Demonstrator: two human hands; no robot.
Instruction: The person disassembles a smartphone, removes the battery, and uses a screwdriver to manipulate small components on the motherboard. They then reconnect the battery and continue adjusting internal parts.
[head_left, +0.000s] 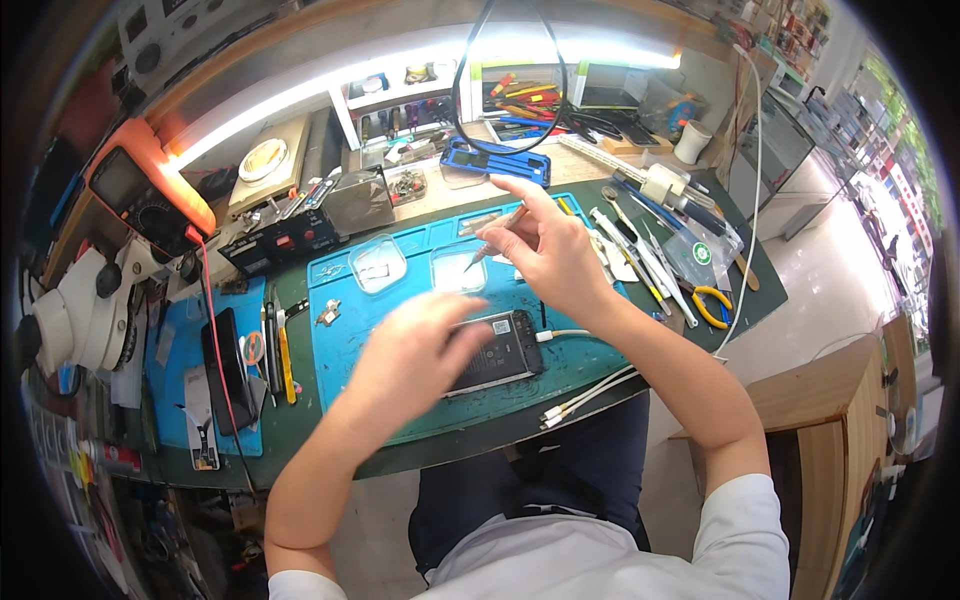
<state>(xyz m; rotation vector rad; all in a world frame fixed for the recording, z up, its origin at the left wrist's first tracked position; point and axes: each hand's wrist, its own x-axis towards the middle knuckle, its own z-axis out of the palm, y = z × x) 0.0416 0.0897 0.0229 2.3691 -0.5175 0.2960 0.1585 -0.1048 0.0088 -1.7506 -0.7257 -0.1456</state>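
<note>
Between the thumb and fingers of my right hand (548, 255) is a slim, pointed, screwdriver-like tool (482, 254). Its tip points down over a small clear tray (458, 283) on the blue mat. My left hand (410, 348) is blurred by motion, its thumb and forefinger apart with nothing seen between them. It hangs over the left end of a black phone (508, 352) with its back or inner side up, and hides that end. A white cable plug (545, 337) sits at the phone's right edge. Whether my left hand touches the phone, I cannot tell.
A second clear tray (378, 265) and a small metal part (328, 312) lie on the blue mat (345, 345). Tweezers and pliers (712, 308) are at the right, loose white cable ends (556, 415) in front. An orange multimeter (150, 190) and white microscope (85, 310) stand left.
</note>
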